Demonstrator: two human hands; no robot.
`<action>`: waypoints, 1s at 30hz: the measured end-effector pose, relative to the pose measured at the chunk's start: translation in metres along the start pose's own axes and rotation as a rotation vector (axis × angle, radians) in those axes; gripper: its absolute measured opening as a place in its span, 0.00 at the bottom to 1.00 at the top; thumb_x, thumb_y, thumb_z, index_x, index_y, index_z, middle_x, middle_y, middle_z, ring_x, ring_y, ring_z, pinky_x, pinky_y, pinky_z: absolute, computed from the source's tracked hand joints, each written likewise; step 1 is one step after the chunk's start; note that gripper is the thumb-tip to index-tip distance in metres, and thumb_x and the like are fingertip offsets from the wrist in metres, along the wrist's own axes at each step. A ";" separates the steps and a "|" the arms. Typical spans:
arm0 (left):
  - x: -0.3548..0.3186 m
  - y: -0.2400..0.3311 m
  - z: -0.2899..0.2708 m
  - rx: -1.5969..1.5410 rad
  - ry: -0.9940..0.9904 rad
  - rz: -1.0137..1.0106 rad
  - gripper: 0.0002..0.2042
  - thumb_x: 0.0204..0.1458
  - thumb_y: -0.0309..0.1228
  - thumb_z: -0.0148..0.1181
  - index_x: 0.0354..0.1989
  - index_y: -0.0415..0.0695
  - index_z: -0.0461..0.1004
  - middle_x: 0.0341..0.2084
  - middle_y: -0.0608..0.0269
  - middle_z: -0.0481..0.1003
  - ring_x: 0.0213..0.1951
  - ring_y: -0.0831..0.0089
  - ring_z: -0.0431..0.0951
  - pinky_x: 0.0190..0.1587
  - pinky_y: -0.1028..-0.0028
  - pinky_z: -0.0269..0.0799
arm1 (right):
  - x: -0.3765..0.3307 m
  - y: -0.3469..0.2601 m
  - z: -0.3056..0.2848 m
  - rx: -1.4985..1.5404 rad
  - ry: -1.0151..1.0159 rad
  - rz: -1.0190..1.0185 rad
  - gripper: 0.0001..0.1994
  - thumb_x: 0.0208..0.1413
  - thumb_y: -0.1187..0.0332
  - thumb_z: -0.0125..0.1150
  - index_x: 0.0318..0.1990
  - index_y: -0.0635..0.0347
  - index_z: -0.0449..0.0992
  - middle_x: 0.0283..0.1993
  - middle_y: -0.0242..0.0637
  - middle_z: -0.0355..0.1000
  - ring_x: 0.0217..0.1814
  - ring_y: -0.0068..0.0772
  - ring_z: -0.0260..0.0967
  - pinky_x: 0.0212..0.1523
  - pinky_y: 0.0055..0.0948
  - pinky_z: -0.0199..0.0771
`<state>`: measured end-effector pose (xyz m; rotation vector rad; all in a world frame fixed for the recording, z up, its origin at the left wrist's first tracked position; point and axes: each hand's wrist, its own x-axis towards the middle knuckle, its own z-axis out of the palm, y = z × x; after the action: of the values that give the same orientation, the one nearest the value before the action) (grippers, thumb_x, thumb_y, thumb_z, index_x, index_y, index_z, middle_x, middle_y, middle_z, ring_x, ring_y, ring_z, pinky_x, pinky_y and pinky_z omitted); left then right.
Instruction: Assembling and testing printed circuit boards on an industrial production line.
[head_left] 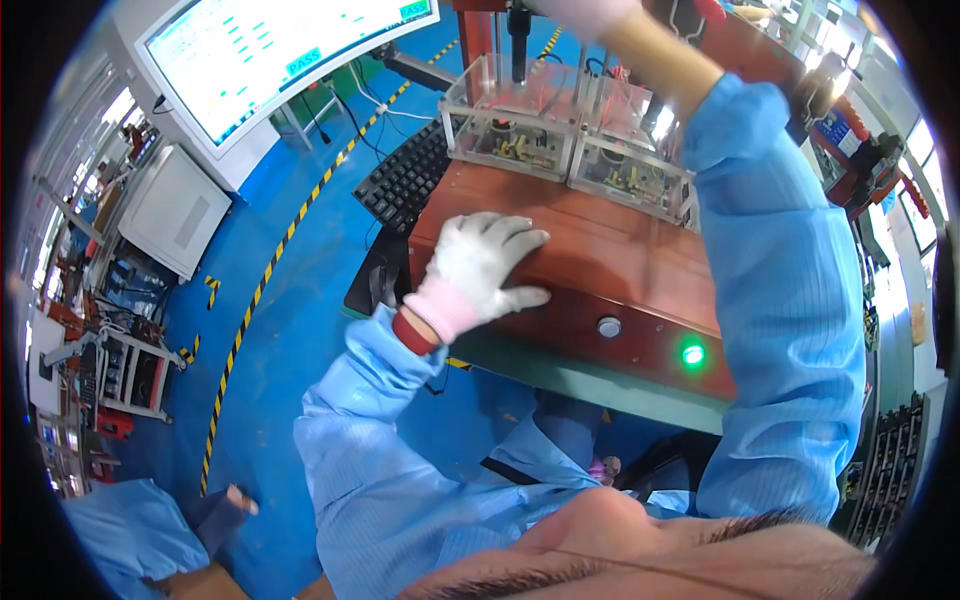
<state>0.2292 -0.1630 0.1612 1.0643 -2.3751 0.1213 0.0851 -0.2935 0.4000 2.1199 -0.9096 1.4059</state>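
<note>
At a factory workstation, seen from above: left hand (478, 268) in a white knitted glove with a pink cuff, fingers spread and laid flat on the front left corner of a reddish-brown machine housing (600, 250), gripping nothing. Right hand (590, 12) raised well apart from it toward the top edge, likewise gloved in white but cut off by the rim, so cannot tell whether open or closed on anything. Both arms sleeved in light blue, finely striped work-coat fabric, loose and creased.

Housing smooth, flat-topped and box-like, its front face carrying a round silver push button (609, 326) and, just beside it to the right, a glowing green lamp (692, 353). Two clear plastic boxes (570, 125), hard-edged and glossy, side by side at the back of the housing, small brass-coloured parts visible inside; a dark vertical shaft (518, 40) standing over the left one.

Green-edged bench (590, 380) beneath the housing. Black keyboard (405, 178) at its left end. Large bright monitor (270, 50) tilted above it, showing rows of green marks. Glossy blue floor (290, 330) crossed by yellow-and-black hazard tape (262, 285); a grey cabinet (170, 210) and cluttered racks (110, 370) along the far left.
</note>
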 end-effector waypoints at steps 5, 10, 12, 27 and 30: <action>0.034 -0.042 0.009 -0.039 0.013 0.004 0.26 0.49 0.49 0.64 0.53 0.48 0.76 0.56 0.58 0.74 0.52 0.56 0.75 0.56 0.62 0.68 | 0.059 0.001 0.002 0.462 0.025 0.434 0.16 0.67 0.60 0.45 0.56 0.55 0.67 0.44 0.55 0.76 0.42 0.57 0.76 0.40 0.50 0.75; 0.055 -0.059 0.033 0.079 0.134 0.043 0.23 0.51 0.48 0.63 0.50 0.47 0.77 0.53 0.56 0.76 0.47 0.54 0.77 0.50 0.63 0.72 | 0.065 0.007 0.008 0.497 0.001 0.614 0.18 0.66 0.59 0.44 0.57 0.57 0.68 0.47 0.55 0.75 0.43 0.57 0.75 0.43 0.47 0.74; 0.058 -0.060 0.035 0.087 0.168 0.043 0.22 0.52 0.47 0.62 0.49 0.46 0.78 0.50 0.56 0.77 0.45 0.53 0.77 0.48 0.63 0.73 | 0.053 -0.001 0.011 0.133 0.048 0.519 0.18 0.65 0.58 0.45 0.54 0.60 0.69 0.48 0.54 0.74 0.44 0.57 0.74 0.44 0.45 0.74; -0.016 0.055 -0.012 0.011 0.031 -0.162 0.20 0.49 0.44 0.64 0.47 0.46 0.77 0.45 0.53 0.76 0.37 0.52 0.79 0.41 0.58 0.75 | -0.145 -0.069 -0.002 -0.200 -1.234 0.201 0.22 0.54 0.49 0.56 0.42 0.62 0.77 0.34 0.41 0.80 0.33 0.46 0.78 0.37 0.41 0.77; -0.014 0.066 -0.002 -0.115 0.124 -0.132 0.20 0.49 0.42 0.64 0.48 0.45 0.77 0.46 0.52 0.76 0.40 0.51 0.79 0.43 0.59 0.75 | -0.154 -0.062 0.005 -0.060 -1.301 0.269 0.24 0.51 0.52 0.58 0.48 0.63 0.75 0.38 0.45 0.80 0.39 0.48 0.79 0.41 0.43 0.77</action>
<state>0.1909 -0.1080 0.1642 1.1212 -2.1676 0.0031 0.0914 -0.2105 0.2560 2.8338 -1.6432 -0.1467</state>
